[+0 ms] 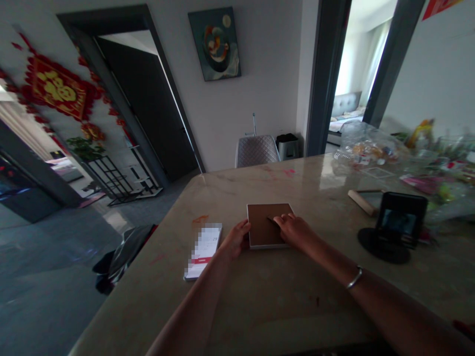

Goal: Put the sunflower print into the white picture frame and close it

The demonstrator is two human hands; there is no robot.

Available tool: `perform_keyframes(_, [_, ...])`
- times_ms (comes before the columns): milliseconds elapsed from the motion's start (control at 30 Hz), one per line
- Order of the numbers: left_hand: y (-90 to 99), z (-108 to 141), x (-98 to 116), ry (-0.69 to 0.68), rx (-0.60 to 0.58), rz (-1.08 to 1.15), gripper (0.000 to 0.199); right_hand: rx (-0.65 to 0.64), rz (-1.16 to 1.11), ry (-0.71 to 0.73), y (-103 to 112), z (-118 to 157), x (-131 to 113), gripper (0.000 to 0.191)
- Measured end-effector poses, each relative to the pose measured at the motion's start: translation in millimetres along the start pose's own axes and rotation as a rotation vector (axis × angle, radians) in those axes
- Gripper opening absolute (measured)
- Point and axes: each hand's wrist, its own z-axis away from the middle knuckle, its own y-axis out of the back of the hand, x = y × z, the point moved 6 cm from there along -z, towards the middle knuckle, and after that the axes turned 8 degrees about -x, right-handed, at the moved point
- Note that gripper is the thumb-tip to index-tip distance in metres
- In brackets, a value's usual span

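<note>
A square brown board or book with a pale edge lies on the marble-look table. My left hand grips its left edge, thumb at the top side and the other fingers partly hidden. At its right side, my right hand is closed around a thin dark tool whose tip points left over the brown surface. What kind of tool it is cannot be made out. Left of my left hand lies a white phone or card, partly pixelated.
On the right, a black stand with a screen rests near a light wooden roller-like piece. Clear plastic bags and clutter fill the far right. A quilted chair stands beyond the table's far edge.
</note>
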Motion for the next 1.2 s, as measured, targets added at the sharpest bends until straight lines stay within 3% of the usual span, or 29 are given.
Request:
perform_keyframes(433, [-8.0, -1, 3, -0.038, -0.076, 0.005, 0.033, 0.018, 0.04, 0.026, 5, -2, 7, 0.028])
perform_keyframes(633, [-9.5, -3, 1, -0.052, -0.112, 0.055, 0.035, 0.079, -0.056, -0.028, 9, 1, 15, 0.028])
perform_keyframes(900, [-17.8, 0, 2, -0.037, -0.141, 0.07, 0.038, 0.111, -0.193, -0.005, -8, -5, 32, 0.029])
perform_keyframes(1033, [-15.4, 1, 1, -0.022, -0.088, 0.079, 0.038, 0.073, -0.221, 0.001, -4, -5, 31, 0.029])
perform_keyframes(1200, [-18.2, 1, 5, -0.041, -0.11, 0.123, 0.039, 0.072, -0.254, -0.007, 5, -1, 31, 0.029])
